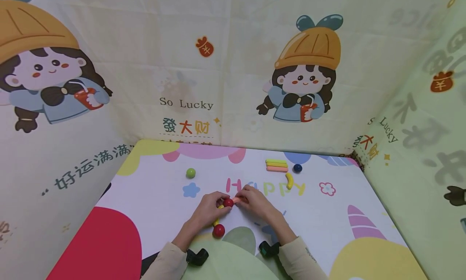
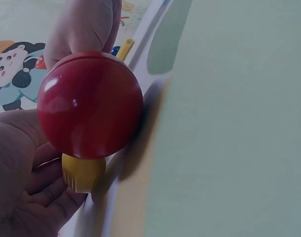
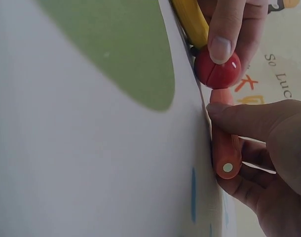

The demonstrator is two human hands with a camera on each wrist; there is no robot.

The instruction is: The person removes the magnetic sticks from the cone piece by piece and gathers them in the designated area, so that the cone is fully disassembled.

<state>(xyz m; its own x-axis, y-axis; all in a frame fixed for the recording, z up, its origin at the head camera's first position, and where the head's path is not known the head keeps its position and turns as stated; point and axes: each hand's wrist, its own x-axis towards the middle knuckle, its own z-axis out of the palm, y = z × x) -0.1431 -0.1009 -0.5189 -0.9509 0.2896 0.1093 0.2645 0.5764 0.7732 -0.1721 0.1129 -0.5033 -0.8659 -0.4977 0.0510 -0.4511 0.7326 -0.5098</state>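
My left hand (image 1: 208, 209) pinches a glossy red ball (image 1: 228, 202), its thumb pressed on the ball in the right wrist view. Between thumb and fingers, my right hand (image 1: 256, 201) grips a pinkish-orange rod (image 3: 225, 140) with a pale round dot at its near end. The rod's far end meets the red ball. A yellow rod (image 3: 191, 22) runs from that ball toward a second red ball (image 1: 219, 231), nearer my body. This second ball looms large in the left wrist view, partly hiding the yellow rod.
Farther back on the printed tabletop (image 1: 153, 191) lie a green ball (image 1: 191, 173), yellow straight rods (image 1: 276, 163), a pink rod (image 1: 277, 169), a curved yellow rod (image 1: 289, 181) and a dark blue ball (image 1: 297, 168). Printed cloth walls (image 1: 233, 77) stand behind and at both sides.
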